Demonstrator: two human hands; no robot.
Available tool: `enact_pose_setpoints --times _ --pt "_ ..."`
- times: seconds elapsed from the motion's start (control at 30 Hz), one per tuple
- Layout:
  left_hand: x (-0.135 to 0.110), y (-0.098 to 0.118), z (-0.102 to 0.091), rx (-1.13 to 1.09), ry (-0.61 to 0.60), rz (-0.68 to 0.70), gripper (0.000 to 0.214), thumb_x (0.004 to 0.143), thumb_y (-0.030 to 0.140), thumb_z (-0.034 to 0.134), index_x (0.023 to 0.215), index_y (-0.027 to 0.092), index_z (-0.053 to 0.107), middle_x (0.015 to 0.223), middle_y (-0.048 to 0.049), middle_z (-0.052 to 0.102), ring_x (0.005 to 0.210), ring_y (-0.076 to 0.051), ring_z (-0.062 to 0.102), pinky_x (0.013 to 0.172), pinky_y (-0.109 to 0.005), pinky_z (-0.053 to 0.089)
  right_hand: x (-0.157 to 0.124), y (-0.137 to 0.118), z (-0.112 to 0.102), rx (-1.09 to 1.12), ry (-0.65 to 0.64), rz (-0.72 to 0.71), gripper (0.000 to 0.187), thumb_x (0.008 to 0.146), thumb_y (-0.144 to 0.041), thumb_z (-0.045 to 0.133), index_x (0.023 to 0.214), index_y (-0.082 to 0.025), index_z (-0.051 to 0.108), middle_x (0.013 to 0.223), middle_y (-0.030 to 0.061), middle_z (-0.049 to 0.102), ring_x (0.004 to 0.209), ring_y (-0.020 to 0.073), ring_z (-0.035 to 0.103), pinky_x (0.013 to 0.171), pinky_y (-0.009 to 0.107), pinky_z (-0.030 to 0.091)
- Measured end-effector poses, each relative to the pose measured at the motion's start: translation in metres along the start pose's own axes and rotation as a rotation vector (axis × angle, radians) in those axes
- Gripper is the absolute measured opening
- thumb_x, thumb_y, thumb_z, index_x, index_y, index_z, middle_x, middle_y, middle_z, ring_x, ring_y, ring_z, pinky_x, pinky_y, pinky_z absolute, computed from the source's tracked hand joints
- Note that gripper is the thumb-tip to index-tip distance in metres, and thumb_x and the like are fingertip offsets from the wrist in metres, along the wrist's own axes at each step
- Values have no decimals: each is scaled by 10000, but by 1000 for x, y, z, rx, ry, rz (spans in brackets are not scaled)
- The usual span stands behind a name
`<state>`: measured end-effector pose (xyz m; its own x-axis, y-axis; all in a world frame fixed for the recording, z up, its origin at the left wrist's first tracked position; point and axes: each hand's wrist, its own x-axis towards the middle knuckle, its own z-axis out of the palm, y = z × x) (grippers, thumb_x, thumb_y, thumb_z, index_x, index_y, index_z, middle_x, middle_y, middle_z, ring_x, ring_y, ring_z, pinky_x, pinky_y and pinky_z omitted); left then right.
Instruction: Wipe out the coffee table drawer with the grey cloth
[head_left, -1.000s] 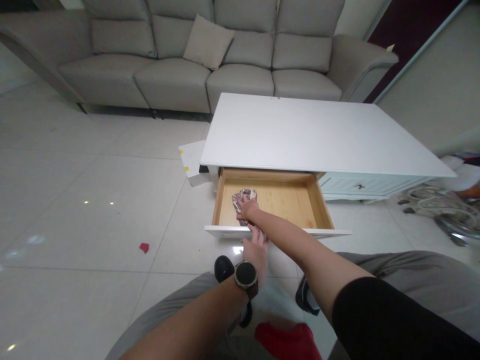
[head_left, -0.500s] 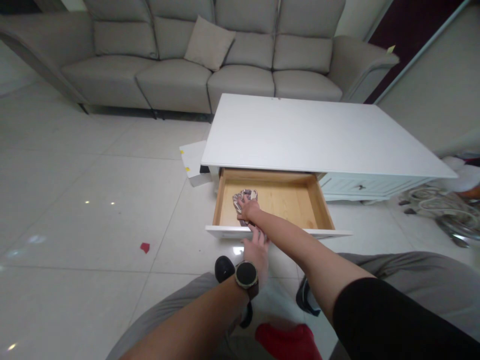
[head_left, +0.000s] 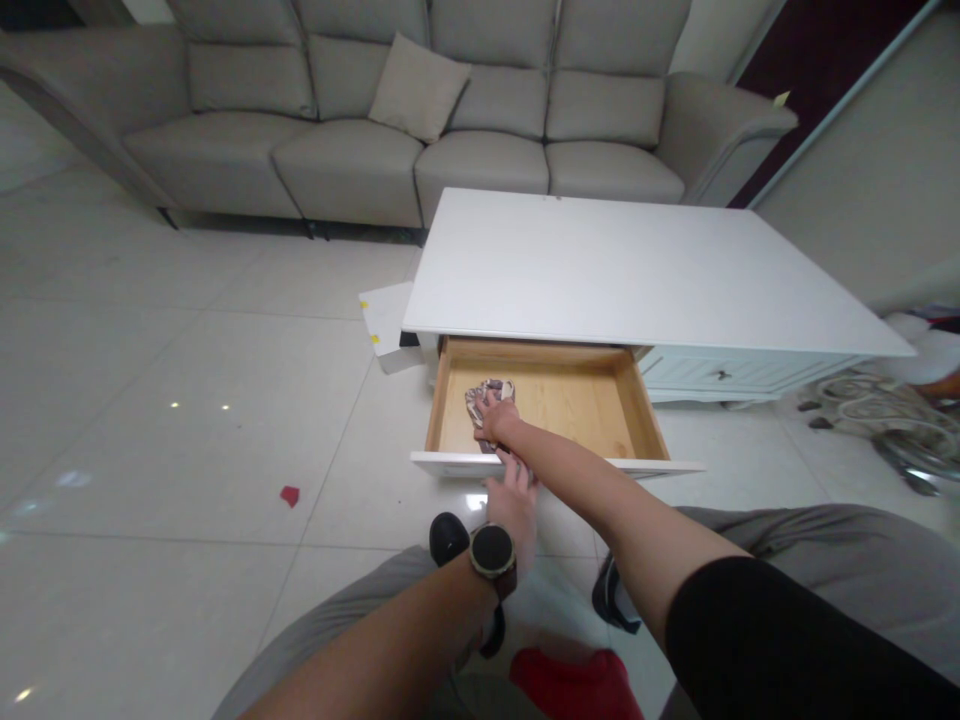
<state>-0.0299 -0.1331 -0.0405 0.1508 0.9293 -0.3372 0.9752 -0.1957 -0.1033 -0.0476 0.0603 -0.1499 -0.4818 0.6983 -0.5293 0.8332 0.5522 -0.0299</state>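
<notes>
A patterned brown and white cloth (head_left: 491,387) lies crumpled on the wooden floor of the pulled-out drawer (head_left: 574,400), towards its left side. My right hand (head_left: 498,420) presses down on this cloth, fingers curled into it. Just below, my left hand (head_left: 514,500), with a watch (head_left: 493,549) on its wrist, grips the top edge of the white drawer front (head_left: 450,460). The right forearm crosses over the front and hides part of it. The left palm's underside is out of sight.
The drawer belongs to a white coffee table (head_left: 637,265). A white box (head_left: 386,325) stands at its left, with a grey sofa (head_left: 345,155) behind. A red scrap (head_left: 289,495) lies on the tiles, and a red item (head_left: 574,685) sits between my legs. Coiled hose (head_left: 874,405) lies right.
</notes>
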Motion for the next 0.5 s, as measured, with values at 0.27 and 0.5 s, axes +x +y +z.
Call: enact_pose_setpoints --times 0.27,0.5 --pt "1 0 2 -7 7 -13 651 931 28 286 1421 323 597 1613 -67 404 1486 -358 280 826 -454 534 2 1 3 -20 12 -16 937 853 -600 587 1632 -216 236 1688 197 192 1529 400 205 1098 632 354" --pt "1 -1 0 32 -24 7 647 946 53 291 1459 340 560 1626 -60 384 1495 -367 264 832 -459 540 1 1 1 1 -3 -5 954 859 -578 600 1643 -218 193 1698 195 161 1532 404 207 1107 634 340"
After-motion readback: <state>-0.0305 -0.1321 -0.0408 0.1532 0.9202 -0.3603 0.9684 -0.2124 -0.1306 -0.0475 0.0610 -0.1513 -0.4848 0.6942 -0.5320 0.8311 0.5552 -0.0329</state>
